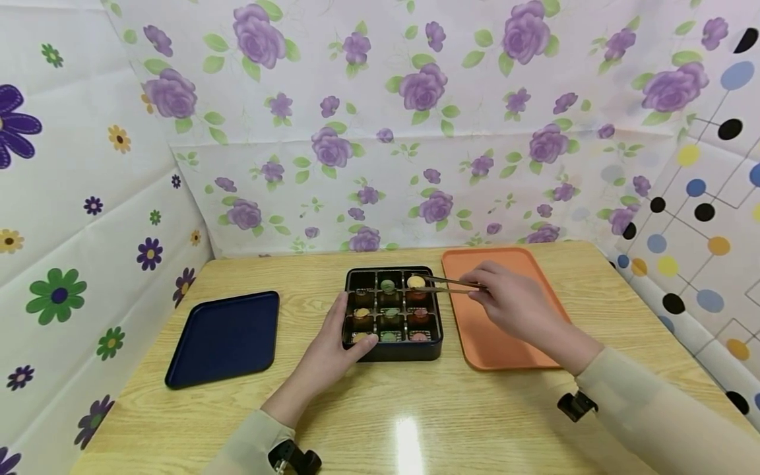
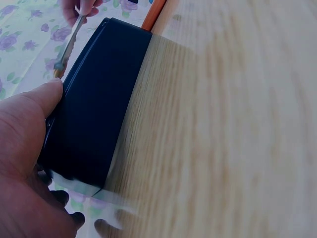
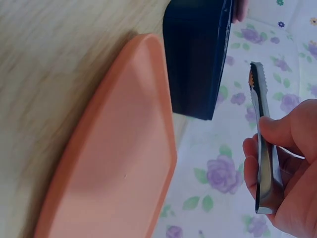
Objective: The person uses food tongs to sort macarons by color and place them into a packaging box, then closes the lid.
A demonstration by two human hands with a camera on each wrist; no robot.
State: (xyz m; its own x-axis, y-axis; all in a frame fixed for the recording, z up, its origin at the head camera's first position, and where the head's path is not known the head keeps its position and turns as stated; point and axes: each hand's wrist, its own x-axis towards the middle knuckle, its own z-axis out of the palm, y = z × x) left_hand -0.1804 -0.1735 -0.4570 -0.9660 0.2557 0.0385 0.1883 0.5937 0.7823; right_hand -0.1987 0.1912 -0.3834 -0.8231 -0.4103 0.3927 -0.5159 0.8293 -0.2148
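A black divided box (image 1: 392, 351) stands mid-table, with small round yellow, green and reddish pieces in its compartments. My left hand (image 1: 326, 346) rests against its front left corner, straight fingers along the left wall and the thumb on the front rim. In my right hand (image 1: 509, 298) I grip metal tongs (image 3: 266, 148) between thumb and fingers. Their tips reach over the back right compartment, at a round yellow piece (image 1: 416, 282). The right wrist view shows something orange between the tong tips. Whether the piece touches the compartment floor I cannot tell.
To the right of the box lies an orange tray (image 1: 483, 343), partly under my right hand and forearm. A dark blue tray (image 1: 231, 336) sits on the left of the wooden table (image 1: 368, 409). Flowered cloth (image 1: 380, 185) hangs behind the table.
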